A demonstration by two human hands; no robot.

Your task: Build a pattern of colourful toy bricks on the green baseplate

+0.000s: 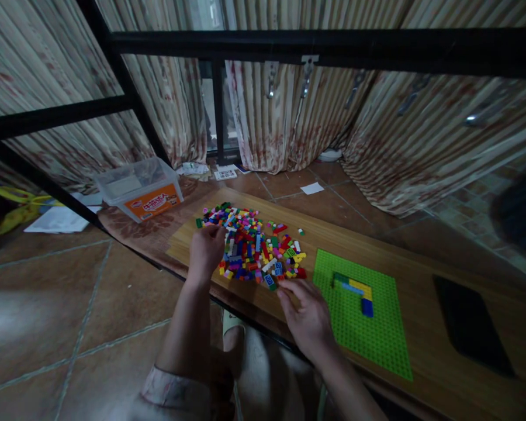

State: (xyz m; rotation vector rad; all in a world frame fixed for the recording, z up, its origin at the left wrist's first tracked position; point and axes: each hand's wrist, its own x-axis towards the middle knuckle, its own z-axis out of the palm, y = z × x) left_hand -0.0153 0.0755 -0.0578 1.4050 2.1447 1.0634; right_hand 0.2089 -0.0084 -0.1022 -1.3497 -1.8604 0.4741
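Left hand (207,248) and right hand (307,313) are hovering by bricks (246,245); grips I cannot tell; light picking should be serving best.

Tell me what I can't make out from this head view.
All in the head view:
1. Whether the left grip holds a brick: its own fingers hide the tips.
2. Whether the right grip holds one: fingertips too small and dim.
3. Lower layers of the brick pile: covered by upper bricks.
4. Fine print on the orange label: too small.
5. The dark shape: blurred, cut off by the right edge.
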